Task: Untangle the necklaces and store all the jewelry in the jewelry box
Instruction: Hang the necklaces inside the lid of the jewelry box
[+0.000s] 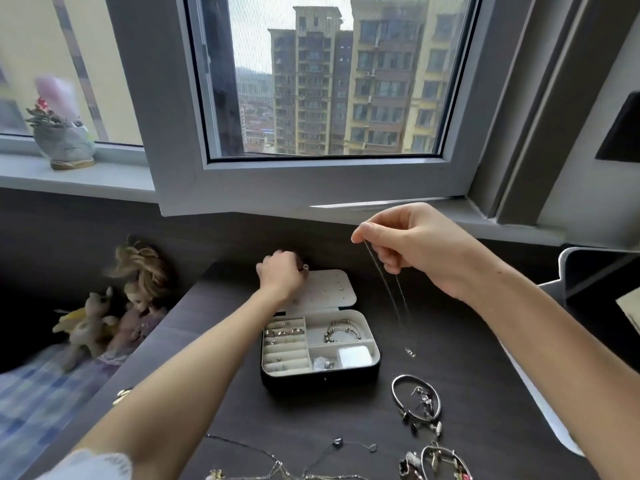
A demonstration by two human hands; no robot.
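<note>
Two fingertips (358, 233) do the work: our right hand (412, 249) pinches the necklace (381, 278) between thumb and forefinger, the other fingers loosely curled beneath. The fine chain hangs from that pinch in a long narrow loop. Its small end piece (409, 351) dangles at three o'clock from the jewelry box (320, 377), and we cannot tell whether it touches the table (478, 375). We judge this chain to be nearly weightless, limp and slippery, quick to kink or knot on itself, with links too delicate for any tugging. The best hold would be near the clasp, with the rest lowered slowly so it coils rather than bunches. Our left hand (280, 275) rests with curled fingers on the far corner of the open lid (336, 289), at eleven o'clock from the box. A tiny silver piece (305, 267) shows beside its knuckles, but we cannot tell whether the hand holds it. At five o'clock from the box lie loose bangles (415, 398), and at six o'clock, well apart, more tangled chains (277, 462) wait on the table.
</note>
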